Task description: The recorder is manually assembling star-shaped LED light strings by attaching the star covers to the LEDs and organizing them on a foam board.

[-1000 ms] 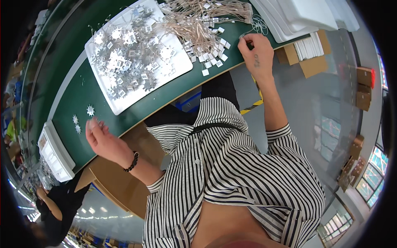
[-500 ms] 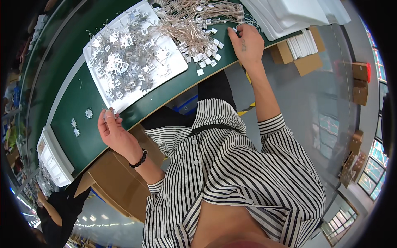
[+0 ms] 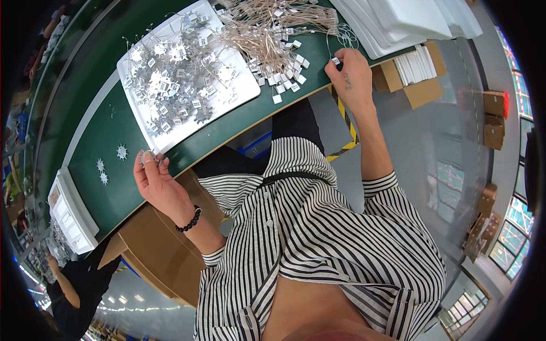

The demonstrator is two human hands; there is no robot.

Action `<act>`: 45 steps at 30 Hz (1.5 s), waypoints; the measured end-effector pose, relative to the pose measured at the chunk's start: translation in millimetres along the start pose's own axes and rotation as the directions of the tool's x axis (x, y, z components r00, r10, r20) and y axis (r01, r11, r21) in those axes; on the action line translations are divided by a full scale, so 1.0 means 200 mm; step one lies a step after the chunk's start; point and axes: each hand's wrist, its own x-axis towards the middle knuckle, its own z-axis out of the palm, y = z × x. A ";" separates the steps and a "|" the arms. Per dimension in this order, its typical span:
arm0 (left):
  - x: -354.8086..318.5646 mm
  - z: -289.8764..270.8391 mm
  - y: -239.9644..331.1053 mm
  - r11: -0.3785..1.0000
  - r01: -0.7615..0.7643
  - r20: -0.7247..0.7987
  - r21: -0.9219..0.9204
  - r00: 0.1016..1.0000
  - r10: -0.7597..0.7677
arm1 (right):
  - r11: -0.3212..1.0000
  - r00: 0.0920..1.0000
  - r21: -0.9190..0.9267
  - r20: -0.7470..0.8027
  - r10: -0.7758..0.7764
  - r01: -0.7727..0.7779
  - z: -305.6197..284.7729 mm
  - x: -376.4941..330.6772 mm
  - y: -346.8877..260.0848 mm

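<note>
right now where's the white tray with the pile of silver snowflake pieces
In the head view the white tray lies on the green table, upper left, between the heap of tagged strings and three loose snowflakes, just above the left hand.

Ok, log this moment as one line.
left hand: holds silver snowflake | right hand: pinches white tag | green table

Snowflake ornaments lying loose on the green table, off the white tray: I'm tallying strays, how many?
3. One snowflake ornament lies nearest the left hand; two more sit farther left. Others may hide under that hand.
</note>
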 end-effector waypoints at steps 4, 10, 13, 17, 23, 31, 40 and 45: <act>-0.02 0.05 0.04 1.000 -0.009 -0.021 -0.003 1.000 0.009 | 0.956 0.972 0.177 0.068 0.225 -0.234 -0.12 -0.01 -0.17; -0.11 0.28 0.11 0.997 0.073 0.149 -0.021 0.986 -0.069 | 0.420 0.945 0.846 0.297 0.139 -0.328 -0.33 -0.13 -0.57; -0.16 0.33 0.14 0.994 0.104 0.250 -0.013 0.963 -0.098 | 0.196 0.849 0.893 0.446 -0.282 -0.404 -0.31 -0.20 -0.76; -0.21 0.36 0.20 0.998 0.058 0.242 -0.006 0.969 -0.054 | 0.236 0.714 0.865 0.499 -0.491 -0.443 -0.27 -0.22 -0.84; -0.23 0.36 0.23 0.992 0.082 0.265 -0.100 0.963 -0.053 | 0.218 0.690 0.876 0.474 -0.546 -0.430 -0.23 -0.22 -0.88; -0.20 0.31 0.17 0.937 0.186 0.301 -0.296 0.949 -0.093 | 0.260 0.679 0.895 0.444 -0.585 -0.362 -0.22 -0.22 -0.88; -0.24 0.33 0.20 0.961 0.150 0.267 -0.233 0.960 -0.085 | 0.295 0.686 0.882 0.471 -0.555 -0.367 -0.20 -0.24 -0.90; -0.24 0.33 0.21 0.968 0.137 0.265 -0.210 0.961 -0.078 | 0.305 0.698 0.893 0.450 -0.557 -0.332 -0.19 -0.24 -0.92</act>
